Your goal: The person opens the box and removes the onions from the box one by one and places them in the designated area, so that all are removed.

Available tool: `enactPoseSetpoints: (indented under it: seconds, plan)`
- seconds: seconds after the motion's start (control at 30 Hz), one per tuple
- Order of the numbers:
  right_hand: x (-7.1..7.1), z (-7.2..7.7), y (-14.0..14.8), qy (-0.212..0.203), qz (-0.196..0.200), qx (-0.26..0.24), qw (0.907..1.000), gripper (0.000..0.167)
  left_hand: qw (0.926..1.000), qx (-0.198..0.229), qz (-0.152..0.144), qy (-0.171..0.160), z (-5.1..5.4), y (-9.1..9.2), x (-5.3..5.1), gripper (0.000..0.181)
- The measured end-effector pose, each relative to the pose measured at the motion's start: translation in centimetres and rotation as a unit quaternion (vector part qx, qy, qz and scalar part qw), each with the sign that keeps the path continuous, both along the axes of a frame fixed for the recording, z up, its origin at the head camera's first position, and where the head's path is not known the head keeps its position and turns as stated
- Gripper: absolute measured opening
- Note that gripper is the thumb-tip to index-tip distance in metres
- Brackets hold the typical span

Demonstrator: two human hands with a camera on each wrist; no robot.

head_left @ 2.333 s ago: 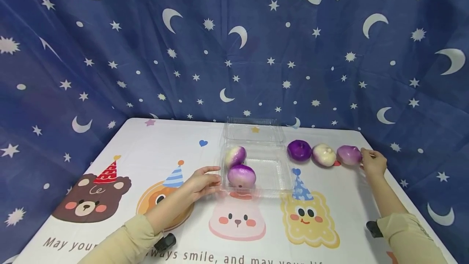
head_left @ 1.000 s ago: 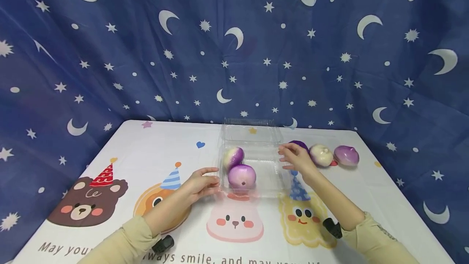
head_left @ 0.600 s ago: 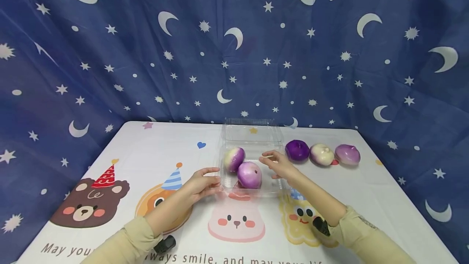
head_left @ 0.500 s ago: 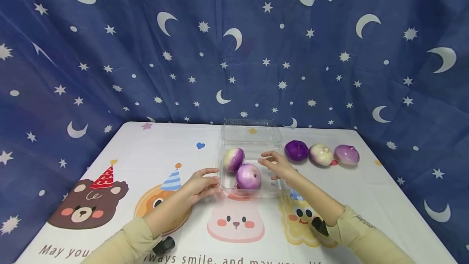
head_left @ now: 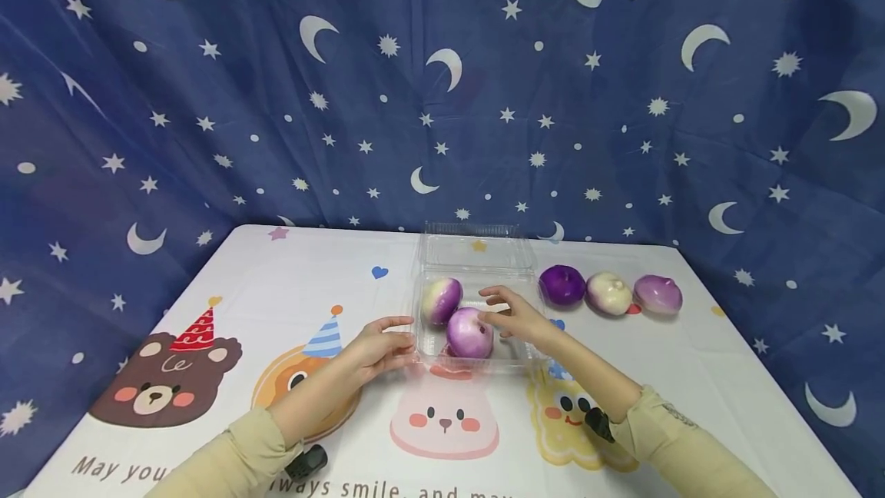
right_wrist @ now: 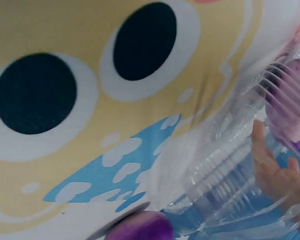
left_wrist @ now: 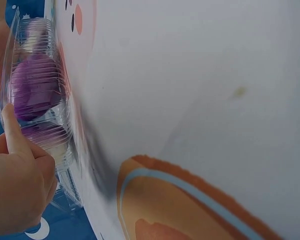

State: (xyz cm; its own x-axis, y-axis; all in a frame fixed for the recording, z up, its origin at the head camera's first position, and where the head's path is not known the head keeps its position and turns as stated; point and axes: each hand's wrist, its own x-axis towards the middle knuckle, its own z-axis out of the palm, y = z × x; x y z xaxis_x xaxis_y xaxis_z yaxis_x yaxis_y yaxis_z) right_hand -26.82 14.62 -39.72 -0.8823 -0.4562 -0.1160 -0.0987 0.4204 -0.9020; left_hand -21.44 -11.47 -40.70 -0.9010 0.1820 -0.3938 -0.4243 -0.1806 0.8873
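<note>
A clear plastic clamshell box (head_left: 515, 348) stands with its lid laid back, two onions inside. The purple-and-white onion (head_left: 442, 300) lies in the back left corner; the pale purple onion (head_left: 468, 335) sits in front of it, its dark root spot facing up and to the right. My left hand (head_left: 379, 347) rests its fingers against the box's left side, also seen in the left wrist view. Over the inside of the box, my right hand (head_left: 517, 317) has its fingers spread, with one fingertip at the pale purple onion. No grip on it shows.
Right of the box, a dark purple onion (head_left: 562, 286), a white onion (head_left: 609, 293) and a lilac onion (head_left: 658, 294) stand in a row. A cartoon-printed cloth (head_left: 332, 260) covers the table. Behind it hangs a blue moon-and-star curtain (head_left: 484, 83).
My right hand has come from the lilac onion at the right into the box, up to the pale purple onion. That onion has rolled, moving slightly right. My left hand stays at the box.
</note>
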Motion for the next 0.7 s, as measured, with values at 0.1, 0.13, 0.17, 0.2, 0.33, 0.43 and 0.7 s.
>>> enactPoseSetpoints:
  seconds: [0.1, 0.13, 0.17, 0.2, 0.33, 0.43, 0.7]
  plan:
    - [0.1, -0.1, -0.2, 0.05, 0.025, 0.018, 0.9983, 0.052, 1.0, -0.005, 0.002, -0.003, 0.1, 0.1, 0.0, 0.048]
    - [0.2, -0.1, -0.4, 0.069, 0.03, 0.028, 0.9968, 0.052, 1.0, -0.007, 0.004, -0.003, 0.0, 0.1, 0.0, 0.048]
    - [0.4, -0.1, -0.5, 0.086, 0.032, 0.038, 0.9951, 0.052, 0.9999, -0.008, 0.007, -0.004, 0.0, 0.1, 0.1, 0.048]
    - [0.6, -0.2, -0.7, 0.098, 0.034, 0.05, 0.9933, 0.053, 0.9999, -0.008, 0.007, -0.005, 0.0, 0.1, 0.1, 0.048]
    - [1.1, 0.0, -1.7, 0.148, 0.034, 0.106, 0.9827, 0.058, 0.9999, -0.009, 0.008, -0.004, 0.1, -0.2, 0.3, 0.048]
    - [1.5, 0.2, -2.4, 0.166, 0.019, 0.145, 0.9752, 0.062, 1.0, -0.007, 0.005, -0.003, 0.2, -0.2, 0.4, 0.048]
    - [1.6, 0.5, -4.1, 0.181, -0.01, 0.226, 0.9569, 0.07, 0.9999, -0.007, 0.012, -0.002, 0.0, -0.2, 0.2, 0.046]
